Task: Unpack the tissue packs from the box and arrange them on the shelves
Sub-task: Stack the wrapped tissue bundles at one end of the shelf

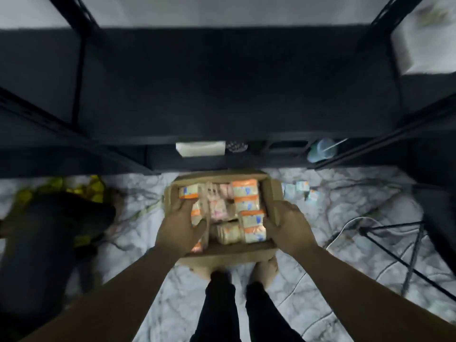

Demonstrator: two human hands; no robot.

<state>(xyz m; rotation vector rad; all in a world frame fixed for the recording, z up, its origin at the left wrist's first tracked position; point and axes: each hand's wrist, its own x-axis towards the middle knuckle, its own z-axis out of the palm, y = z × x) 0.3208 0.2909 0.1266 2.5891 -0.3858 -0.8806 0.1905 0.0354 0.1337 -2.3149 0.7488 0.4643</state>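
Marbled white flooring (153, 287) is filling the lower half of the view, with loose cables lying across it at my right. Black metal shelves (234, 95) are standing directly ahead of me; the wide board at the centre is showing only its dark surface. A lower level is carrying a white box (201, 148) and a blue plastic cup (322, 151) with a straw. A white package (424, 43) is sitting on the neighbouring shelf at upper right. A dark bag (44, 238) with yellow material behind it is lying on the floor at my left.

I am holding the cardboard box (229, 251) in front of the shelves, above my feet, with its flaps open. The tissue packs (246, 191) are still inside it: orange-and-white packs along the right and left sides, pink-patterned packs in the middle.

My right hand (287, 225) is gripping the right wall of the box, fingers curled over its edge. My left hand (182, 225) is reaching into the left side of the box, fingers and thumb curling around a tissue pack there; motion blur is hiding the exact contact. A few small pale items (302, 187) are lying on the floor just right of the box.
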